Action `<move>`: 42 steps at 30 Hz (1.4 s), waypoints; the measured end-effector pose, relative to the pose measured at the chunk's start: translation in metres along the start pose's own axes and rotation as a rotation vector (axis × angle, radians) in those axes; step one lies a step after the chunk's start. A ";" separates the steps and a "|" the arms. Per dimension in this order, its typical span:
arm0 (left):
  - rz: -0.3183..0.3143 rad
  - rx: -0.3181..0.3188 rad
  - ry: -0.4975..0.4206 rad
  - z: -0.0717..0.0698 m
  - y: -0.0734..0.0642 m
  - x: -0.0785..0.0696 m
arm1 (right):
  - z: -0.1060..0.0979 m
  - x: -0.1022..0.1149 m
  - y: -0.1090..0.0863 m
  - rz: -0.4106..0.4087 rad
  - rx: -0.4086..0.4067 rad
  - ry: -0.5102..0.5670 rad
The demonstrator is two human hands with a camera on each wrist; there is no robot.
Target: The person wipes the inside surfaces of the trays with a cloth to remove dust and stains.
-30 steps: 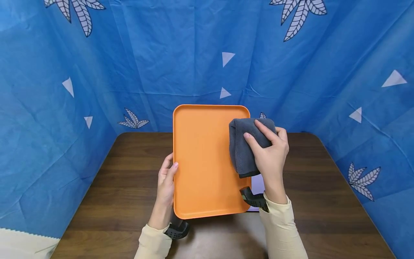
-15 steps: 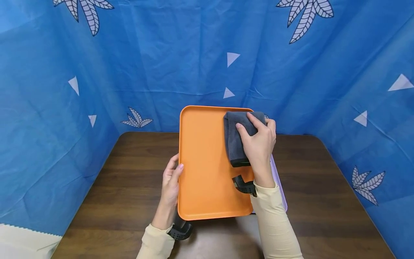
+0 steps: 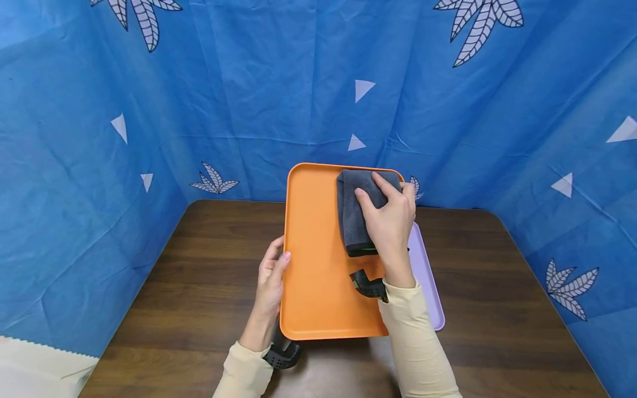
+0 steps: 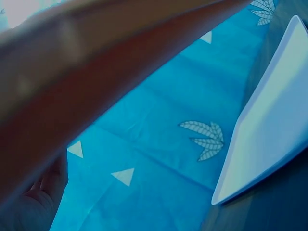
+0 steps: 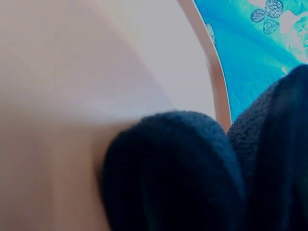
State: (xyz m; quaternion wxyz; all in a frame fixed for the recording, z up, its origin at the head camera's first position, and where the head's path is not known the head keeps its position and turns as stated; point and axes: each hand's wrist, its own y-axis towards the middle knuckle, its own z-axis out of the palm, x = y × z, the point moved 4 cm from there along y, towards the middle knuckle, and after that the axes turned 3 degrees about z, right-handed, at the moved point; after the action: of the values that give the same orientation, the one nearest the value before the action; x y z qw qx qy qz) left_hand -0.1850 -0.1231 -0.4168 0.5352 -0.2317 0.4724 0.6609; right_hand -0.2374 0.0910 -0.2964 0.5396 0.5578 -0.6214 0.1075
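An orange rectangular tray [image 3: 313, 287] is tilted up off the table, its inner face toward the head camera. My left hand [image 3: 270, 279] grips its left edge, thumb over the rim and fingers behind. In the left wrist view the tray's underside [image 4: 96, 62] covers much of the upper left, with part of the left hand [image 4: 41, 202] beneath. A folded dark grey cloth [image 3: 352, 215] lies against the tray's upper right part. My right hand [image 3: 390, 224] holds this cloth, thumb and fingers spread over it. Close up in the right wrist view, the cloth [image 5: 173, 159] is at the tray's surface.
Behind the orange tray, a light purple tray [image 3: 425, 276] lies on the brown wooden table [image 3: 497, 293], partly hidden. A blue patterned curtain [image 3: 259, 99] encloses the table's back and sides. Something white [image 3: 40, 367] shows at the lower left corner.
My right hand has moved the cloth leftward, from overhanging the orange tray's right edge to lying within it. The orange tray sits slightly farther right in view, and more of the purple tray shows.
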 end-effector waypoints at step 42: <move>-0.001 -0.081 0.082 0.000 0.000 0.001 | 0.039 0.039 -0.026 -0.163 0.076 -0.083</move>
State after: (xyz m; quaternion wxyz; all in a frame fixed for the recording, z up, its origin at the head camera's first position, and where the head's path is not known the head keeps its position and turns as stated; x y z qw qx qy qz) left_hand -0.1850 -0.1231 -0.4176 0.5060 -0.2802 0.4667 0.6690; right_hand -0.2299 0.0305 -0.2935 0.4988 0.6304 -0.5913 0.0635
